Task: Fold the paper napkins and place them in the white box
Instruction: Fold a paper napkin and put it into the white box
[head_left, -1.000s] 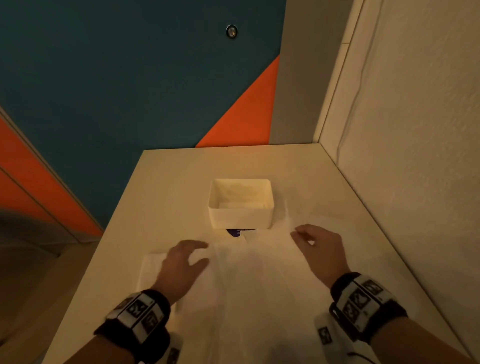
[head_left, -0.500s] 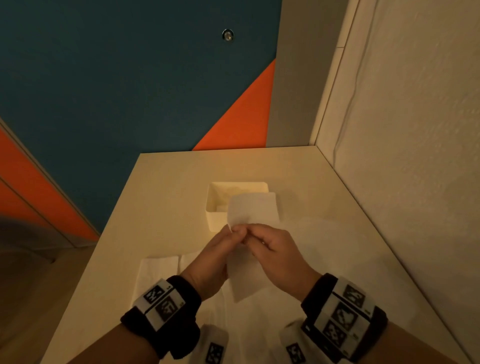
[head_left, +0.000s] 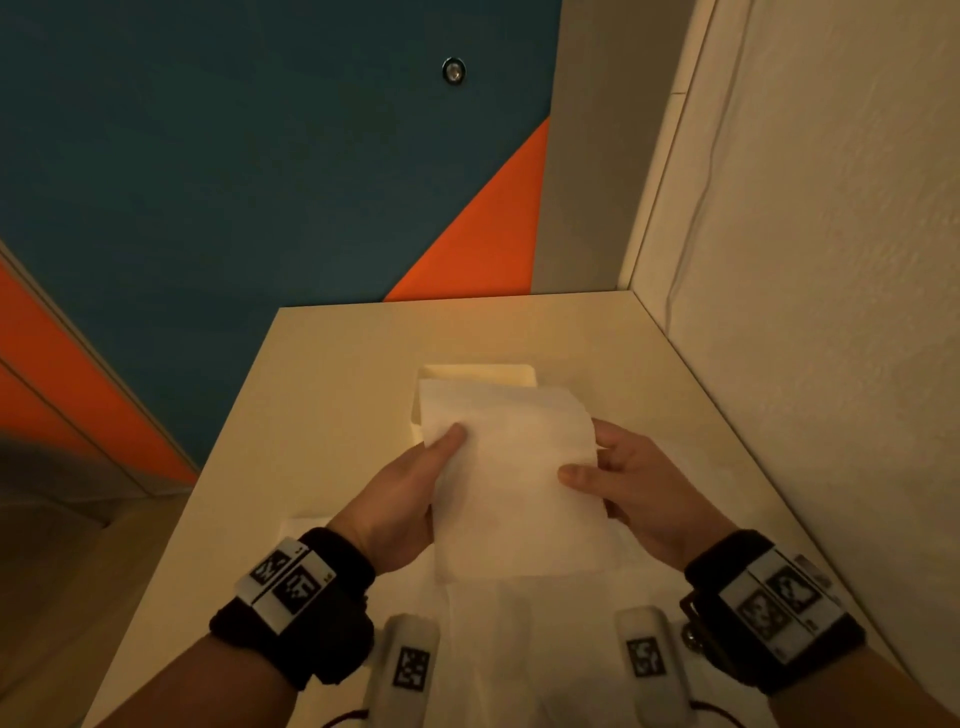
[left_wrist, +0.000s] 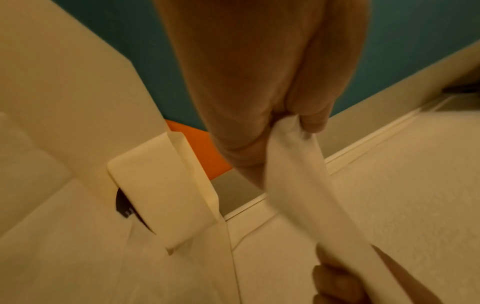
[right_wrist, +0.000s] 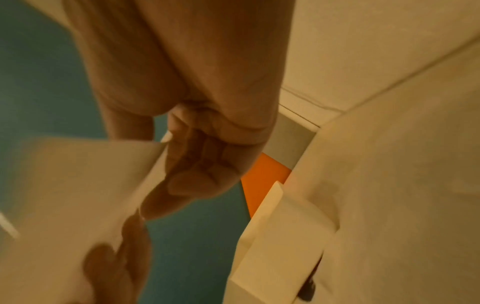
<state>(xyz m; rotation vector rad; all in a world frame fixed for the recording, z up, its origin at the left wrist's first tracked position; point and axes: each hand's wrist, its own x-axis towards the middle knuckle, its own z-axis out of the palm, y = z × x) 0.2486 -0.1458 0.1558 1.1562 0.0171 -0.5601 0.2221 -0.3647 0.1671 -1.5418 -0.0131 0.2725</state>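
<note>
White paper napkin (head_left: 511, 483), head view: held above the tabletop (head_left: 332, 395) between both hands, long axis running from the near edge toward the far edge, far end overlapping the white box (head_left: 480, 373). Left hand (head_left: 405, 499) pinches the napkin's left edge, thumb on top; right hand (head_left: 639, 488) pinches the right edge likewise. The box stands mid-tabletop, mostly hidden behind the napkin. More unfolded napkins (head_left: 519, 623) lie flat by the near edge; another sheet (head_left: 298, 525) shows near the left edge.

Left wrist view: left hand (left_wrist: 259, 92) with thumb and fingers closed on the napkin (left_wrist: 298, 181), which stretches down to the right hand's fingers (left_wrist: 335, 286). White box (left_wrist: 166, 193) stands beside it, a dark item (left_wrist: 127, 207) partly under its base, unidentifiable.

Right wrist view, blurred: right hand (right_wrist: 197, 144) curled onto the napkin (right_wrist: 67, 195); white box (right_wrist: 283, 236) at right.
</note>
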